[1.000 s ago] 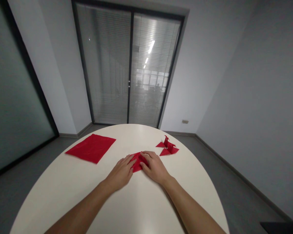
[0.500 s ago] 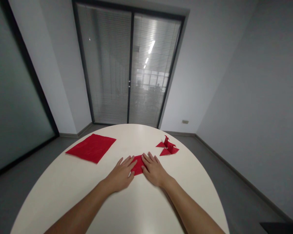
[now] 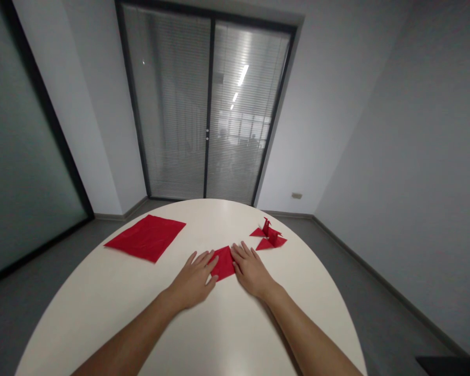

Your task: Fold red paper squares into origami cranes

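Note:
A small folded piece of red paper (image 3: 223, 263) lies flat on the white table, between my two hands. My left hand (image 3: 194, 279) rests on its left edge, fingers stretched out and slightly spread. On the opposite side, my right hand (image 3: 252, 270) lies flat with its fingertips along the paper's right edge. Both hands partly cover the paper's sides, so its full outline is hidden.
Larger red paper sheets (image 3: 147, 239) lie at the table's left. Folded red paper cranes (image 3: 272, 238) stand at the right, beyond my right hand. The round white table (image 3: 227, 334) has its far edge near a glass partition with blinds (image 3: 172, 115).
My right hand has slid a little to the right, from over the paper to its right edge, uncovering more of the red surface. My left hand stays nearly still.

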